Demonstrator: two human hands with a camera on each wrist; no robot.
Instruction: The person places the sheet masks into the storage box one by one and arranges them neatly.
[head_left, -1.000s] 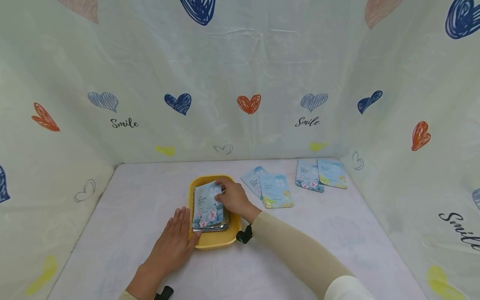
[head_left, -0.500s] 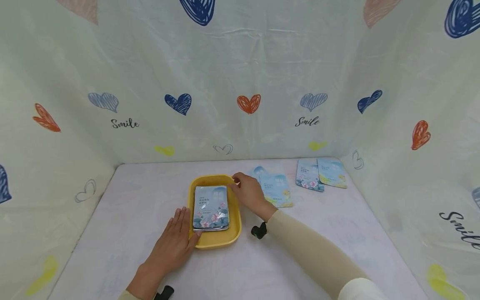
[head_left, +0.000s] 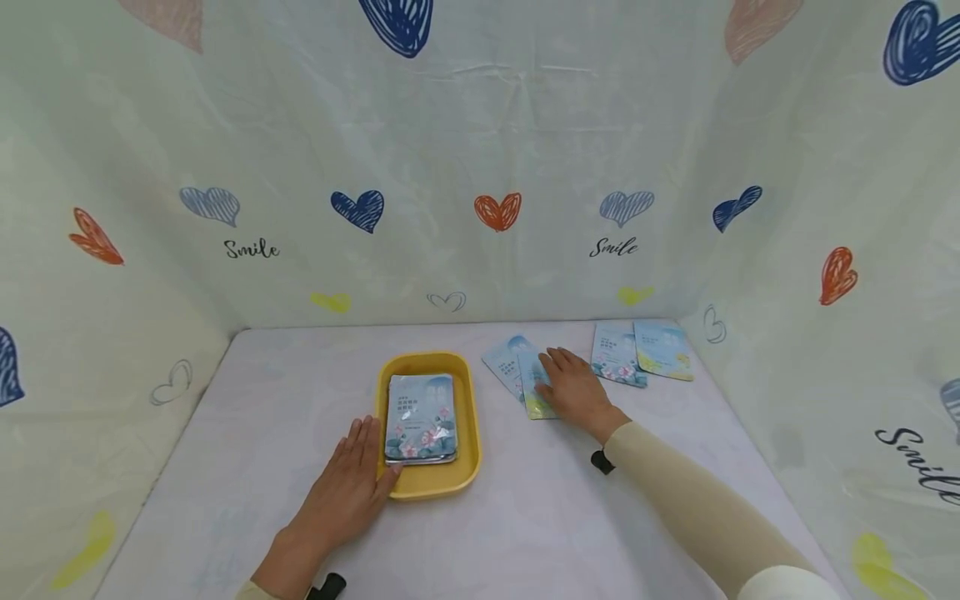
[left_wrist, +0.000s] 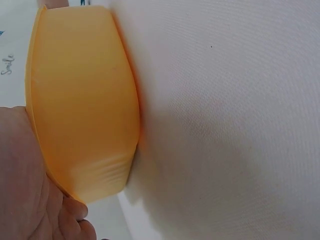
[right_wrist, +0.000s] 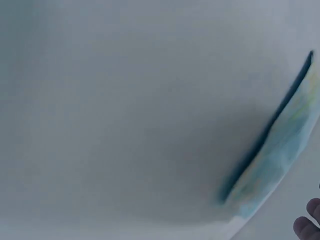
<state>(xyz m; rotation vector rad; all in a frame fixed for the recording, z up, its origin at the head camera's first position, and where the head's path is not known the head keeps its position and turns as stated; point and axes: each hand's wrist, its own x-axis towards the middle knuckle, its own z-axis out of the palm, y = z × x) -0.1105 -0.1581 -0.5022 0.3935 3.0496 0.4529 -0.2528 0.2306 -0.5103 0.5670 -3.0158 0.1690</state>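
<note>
White table (head_left: 300, 375) — yellow tray (head_left: 435, 482), stacked packets (head_left: 422, 417) inside; left hand (head_left: 341, 485) flat against tray, right hand (head_left: 576, 392) apparently loose, empty.

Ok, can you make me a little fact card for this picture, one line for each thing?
Tray: yellow, on the white table
In it: packet stack, top one blue with flowers
Left hand: resting against the tray's left edge
Right hand: over the middle packets; can't tell if touching
Back right corner: two overlapping packets
Wall: pale, with hearts
</note>
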